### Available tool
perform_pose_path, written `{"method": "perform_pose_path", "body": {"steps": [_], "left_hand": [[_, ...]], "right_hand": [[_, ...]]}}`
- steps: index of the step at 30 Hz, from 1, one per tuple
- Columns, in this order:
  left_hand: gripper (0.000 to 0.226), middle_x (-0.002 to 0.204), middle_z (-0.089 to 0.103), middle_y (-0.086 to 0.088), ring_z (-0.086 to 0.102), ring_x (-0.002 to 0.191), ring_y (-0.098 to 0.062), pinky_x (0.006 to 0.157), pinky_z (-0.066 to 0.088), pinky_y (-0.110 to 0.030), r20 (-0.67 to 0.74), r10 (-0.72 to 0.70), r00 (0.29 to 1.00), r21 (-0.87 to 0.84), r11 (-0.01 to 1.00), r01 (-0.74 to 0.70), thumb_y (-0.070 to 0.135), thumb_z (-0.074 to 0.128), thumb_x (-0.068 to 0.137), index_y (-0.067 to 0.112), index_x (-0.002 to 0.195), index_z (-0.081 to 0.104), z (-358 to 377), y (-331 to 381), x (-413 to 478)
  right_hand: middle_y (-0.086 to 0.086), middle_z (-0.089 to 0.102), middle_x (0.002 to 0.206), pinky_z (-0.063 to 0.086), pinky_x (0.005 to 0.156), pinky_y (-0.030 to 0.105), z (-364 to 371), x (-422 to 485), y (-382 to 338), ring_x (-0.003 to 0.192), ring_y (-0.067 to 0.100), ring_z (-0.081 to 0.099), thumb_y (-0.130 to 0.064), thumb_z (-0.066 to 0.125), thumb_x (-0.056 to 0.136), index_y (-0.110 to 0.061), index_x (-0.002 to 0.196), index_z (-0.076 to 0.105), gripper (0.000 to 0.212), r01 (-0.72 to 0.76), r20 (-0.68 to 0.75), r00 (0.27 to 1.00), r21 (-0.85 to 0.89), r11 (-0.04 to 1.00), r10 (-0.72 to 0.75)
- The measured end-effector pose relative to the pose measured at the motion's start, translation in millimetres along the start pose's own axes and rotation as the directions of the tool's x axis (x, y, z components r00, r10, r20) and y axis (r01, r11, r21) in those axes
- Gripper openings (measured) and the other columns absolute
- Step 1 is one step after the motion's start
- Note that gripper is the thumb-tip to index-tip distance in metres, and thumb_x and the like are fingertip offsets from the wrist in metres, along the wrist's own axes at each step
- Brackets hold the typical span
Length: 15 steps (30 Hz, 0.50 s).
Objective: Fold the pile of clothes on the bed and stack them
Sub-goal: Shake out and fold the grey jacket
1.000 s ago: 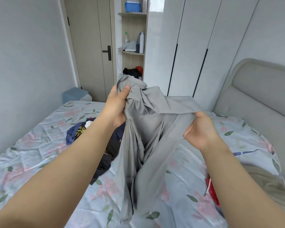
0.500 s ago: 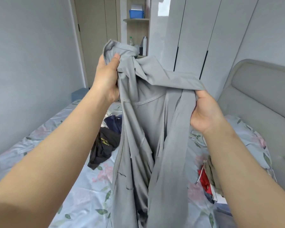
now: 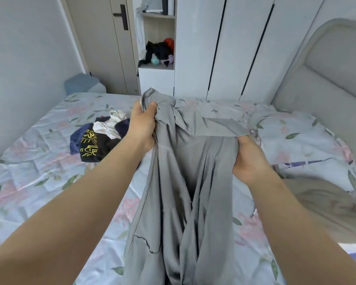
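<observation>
Grey garment, thin and zip-edged, is held up over the near half of the bed; its lower part hangs down between the forearms and runs out of view at the bottom. Left hand grips a bunched upper corner, fingers and thumb curled tight round the cloth. Right hand grips the other upper edge, lower and nearer, fingers wrapped under the fabric. A band of cloth stretches taut between the two hands.

Pile of clothes lies on the floral sheet just left of the left wrist: dark pieces, one with yellow print, and a white one on top. Tan garment lies at the right, blurred. Padded headboard stands at the right, white wardrobe beyond the bed.
</observation>
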<state>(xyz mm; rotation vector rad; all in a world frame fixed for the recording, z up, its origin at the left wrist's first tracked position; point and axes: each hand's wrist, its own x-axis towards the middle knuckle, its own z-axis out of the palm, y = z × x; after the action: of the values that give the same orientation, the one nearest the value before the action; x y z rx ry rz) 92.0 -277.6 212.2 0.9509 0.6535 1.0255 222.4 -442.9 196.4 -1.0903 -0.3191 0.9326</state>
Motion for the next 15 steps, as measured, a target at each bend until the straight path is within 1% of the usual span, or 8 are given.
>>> {"method": "perform_pose_path", "body": {"steps": [3, 5, 7, 9, 11, 12, 13, 15], "left_hand": [[0.035, 0.118, 0.063, -0.006, 0.066, 0.097, -0.015, 0.08, 0.056, -0.029, -0.045, -0.101, 0.994, 0.156, 0.982, 0.107, 0.016, 0.044, 0.1, 0.01, 0.135, 0.04, -13.2, -46.1, 62.8], [0.038, 0.117, 0.062, -0.004, 0.063, 0.099, -0.016, 0.082, 0.054, -0.026, -0.027, -0.116, 0.993, 0.226, 0.967, 0.119, 0.014, 0.043, 0.1, 0.007, 0.138, 0.038, -22.5, -75.3, 102.3], [0.025, 0.101, 0.063, 0.004, 0.061, 0.09, -0.009, 0.078, 0.053, -0.02, 0.028, -0.082, 0.996, 0.283, 0.957, 0.071, 0.007, 0.041, 0.1, 0.01, 0.124, 0.049, -27.6, -102.8, 134.7], [0.026, 0.107, 0.06, 0.005, 0.058, 0.096, -0.008, 0.087, 0.048, -0.021, 0.057, -0.081, 0.995, 0.363, 0.93, 0.055, 0.003, 0.04, 0.099, 0.018, 0.119, 0.049, -30.7, -133.6, 162.7], [0.025, 0.116, 0.054, 0.0, 0.051, 0.102, -0.013, 0.093, 0.041, -0.024, 0.104, -0.166, 0.981, 0.422, 0.9, 0.107, 0.005, 0.04, 0.1, 0.021, 0.118, 0.045, -36.3, -170.2, 185.4], [0.019, 0.112, 0.055, 0.004, 0.049, 0.1, -0.014, 0.09, 0.041, -0.023, 0.139, -0.264, 0.954, 0.477, 0.862, 0.169, 0.01, 0.041, 0.101, 0.024, 0.114, 0.044, -39.9, -190.2, 192.8], [0.015, 0.107, 0.057, 0.012, 0.047, 0.098, -0.014, 0.084, 0.041, -0.02, 0.151, -0.394, 0.906, 0.58, 0.778, 0.242, 0.018, 0.042, 0.101, 0.028, 0.113, 0.043, -45.0, -210.8, 199.3], [0.047, 0.123, 0.048, 0.02, 0.042, 0.114, -0.015, 0.089, 0.037, -0.021, 0.055, -0.616, 0.786, 0.804, 0.494, 0.331, 0.034, 0.046, 0.099, 0.037, 0.14, 0.025, -65.6, -256.1, 201.7]], "right_hand": [[0.0, 0.074, 0.1, 0.059, 0.074, 0.031, -9.0, 64.6, 26.9, 0.09, 0.015, 0.071, -0.022, 0.061, 0.089, -0.018, 0.109, 0.07, 0.022, -0.047, -0.111, 0.993, -0.059, 0.997, 0.04], [-0.007, 0.075, 0.088, 0.056, 0.062, 0.023, -18.9, 106.7, 46.6, 0.08, 0.009, 0.071, -0.022, 0.057, 0.093, -0.021, 0.101, 0.069, 0.015, -0.056, -0.177, 0.984, -0.112, 0.992, 0.036], [-0.008, 0.073, 0.093, 0.056, 0.071, 0.024, -30.5, 147.4, 68.7, 0.088, 0.009, 0.068, -0.022, 0.05, 0.097, -0.02, 0.107, 0.067, 0.019, -0.079, -0.24, 0.97, -0.153, 0.985, 0.041], [-0.002, 0.067, 0.103, 0.053, 0.084, 0.029, -42.6, 184.3, 89.5, 0.094, 0.015, 0.063, -0.025, 0.048, 0.098, -0.017, 0.115, 0.063, 0.024, -0.147, -0.333, 0.939, -0.17, 0.975, 0.084], [-0.002, 0.061, 0.094, 0.051, 0.072, 0.024, -53.2, 215.3, 109.7, 0.081, 0.011, 0.061, -0.033, 0.046, 0.099, -0.021, 0.11, 0.06, 0.021, -0.198, -0.369, 0.921, -0.161, 0.967, 0.127], [-0.004, 0.061, 0.102, 0.049, 0.075, 0.02, -60.4, 231.0, 122.2, 0.088, 0.009, 0.061, -0.036, 0.043, 0.1, -0.025, 0.117, 0.057, 0.024, -0.199, -0.345, 0.93, -0.193, 0.961, 0.124], [-0.007, 0.055, 0.122, 0.043, 0.085, 0.02, -70.0, 246.3, 137.5, 0.109, 0.009, 0.056, -0.036, 0.039, 0.101, -0.031, 0.132, 0.046, 0.032, -0.194, -0.316, 0.943, -0.257, 0.947, 0.107], [-0.012, 0.03, 0.146, 0.028, 0.098, 0.024, -94.7, 265.3, 177.8, 0.137, 0.013, 0.03, -0.029, 0.042, 0.1, -0.034, 0.149, 0.019, 0.054, -0.21, -0.303, 0.949, -0.411, 0.887, 0.085]]}}
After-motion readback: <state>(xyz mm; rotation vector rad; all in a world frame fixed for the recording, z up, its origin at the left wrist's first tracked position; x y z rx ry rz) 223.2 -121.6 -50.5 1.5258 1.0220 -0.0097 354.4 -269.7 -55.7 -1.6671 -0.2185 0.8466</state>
